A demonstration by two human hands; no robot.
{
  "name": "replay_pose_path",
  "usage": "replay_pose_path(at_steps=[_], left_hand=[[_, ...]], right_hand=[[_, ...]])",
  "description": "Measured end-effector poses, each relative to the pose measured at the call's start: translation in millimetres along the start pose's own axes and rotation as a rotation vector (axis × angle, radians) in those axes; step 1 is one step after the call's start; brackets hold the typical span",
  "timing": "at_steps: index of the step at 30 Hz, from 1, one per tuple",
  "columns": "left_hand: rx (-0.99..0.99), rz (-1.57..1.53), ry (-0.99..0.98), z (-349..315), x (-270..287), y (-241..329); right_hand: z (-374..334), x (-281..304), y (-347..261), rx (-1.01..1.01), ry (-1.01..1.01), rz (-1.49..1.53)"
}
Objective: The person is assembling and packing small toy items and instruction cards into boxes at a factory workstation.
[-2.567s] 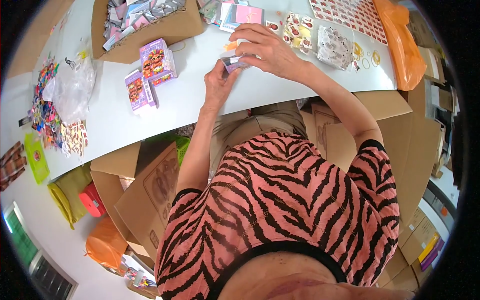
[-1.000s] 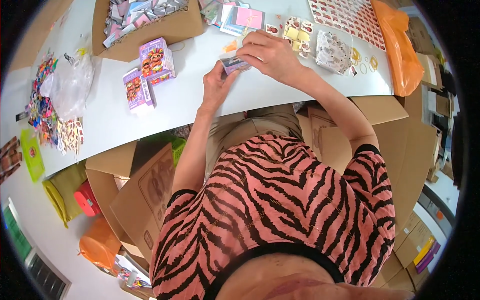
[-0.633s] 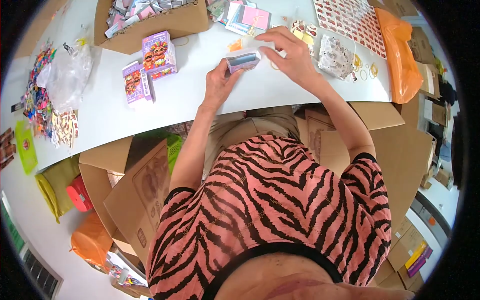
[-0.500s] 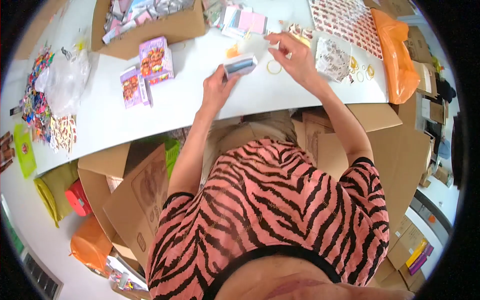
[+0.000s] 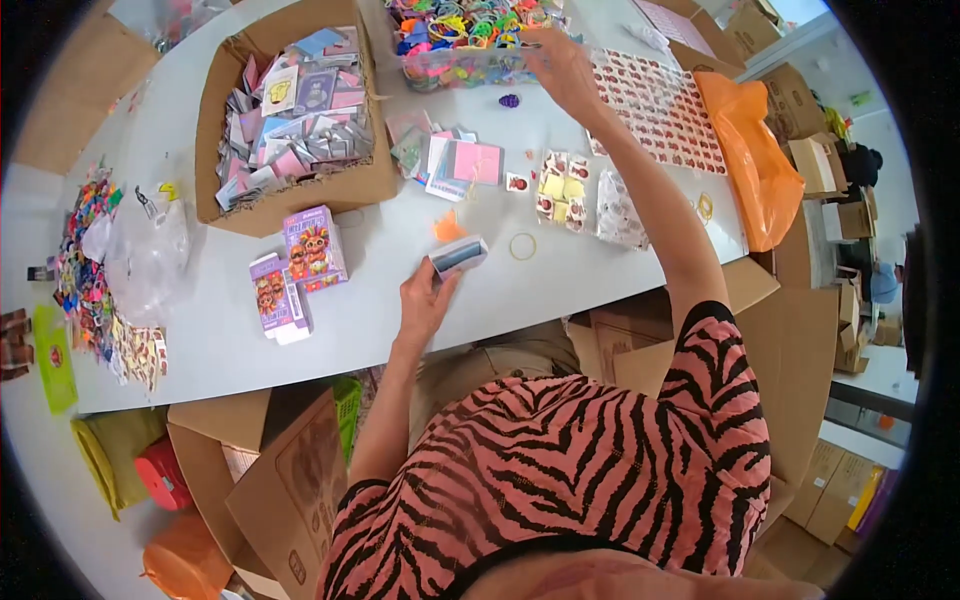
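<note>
My left hand (image 5: 424, 303) is closed round a small card box (image 5: 460, 256) just above the table. The box's open end faces up and shows bluish contents. My right hand (image 5: 565, 75) is at the right front of a clear plastic tub (image 5: 450, 72), its fingers curved and apart over the rim. Small multicoloured pieces (image 5: 470, 25) fill the tub. Whether the fingertips touch any piece is hard to see. Beside the held box lie an orange piece (image 5: 448, 226) and a yellow rubber band (image 5: 522, 246).
Purple printed boxes (image 5: 312, 245) stand left of my left hand, before a carton (image 5: 385, 175) of small packets. Cards (image 5: 470, 165), sticker bundles (image 5: 562, 190) and sticker sheets (image 5: 660, 110) lie ahead. An orange bag (image 5: 750, 160) hangs over the right edge; cartons (image 5: 285, 490) stand below.
My right hand has moved forward from near the held box to the tub. The view has shifted, bringing more of the far table into sight. My left hand keeps hold of the box.
</note>
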State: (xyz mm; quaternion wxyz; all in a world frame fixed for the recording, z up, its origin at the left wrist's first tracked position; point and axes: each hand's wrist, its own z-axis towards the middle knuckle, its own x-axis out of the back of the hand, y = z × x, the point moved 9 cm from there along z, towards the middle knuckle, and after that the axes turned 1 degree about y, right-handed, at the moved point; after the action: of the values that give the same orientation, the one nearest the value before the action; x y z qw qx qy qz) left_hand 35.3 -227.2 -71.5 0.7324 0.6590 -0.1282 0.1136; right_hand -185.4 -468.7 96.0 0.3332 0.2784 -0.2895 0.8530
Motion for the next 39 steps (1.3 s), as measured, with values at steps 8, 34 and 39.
replay_pose_path(at_steps=[8, 34, 39], left_hand=[[-0.025, 0.016, 0.049, 3, 3, 6], [-0.065, 0.022, 0.061, 6, -4, 1], [-0.014, 0.065, 0.067, 4, 4, 4]], right_hand=[[49, -52, 54, -0.010, -0.309, -0.150], [110, -139, 60, -0.015, -0.364, 0.064], [120, -147, 7, 0.090, -0.299, -0.186]])
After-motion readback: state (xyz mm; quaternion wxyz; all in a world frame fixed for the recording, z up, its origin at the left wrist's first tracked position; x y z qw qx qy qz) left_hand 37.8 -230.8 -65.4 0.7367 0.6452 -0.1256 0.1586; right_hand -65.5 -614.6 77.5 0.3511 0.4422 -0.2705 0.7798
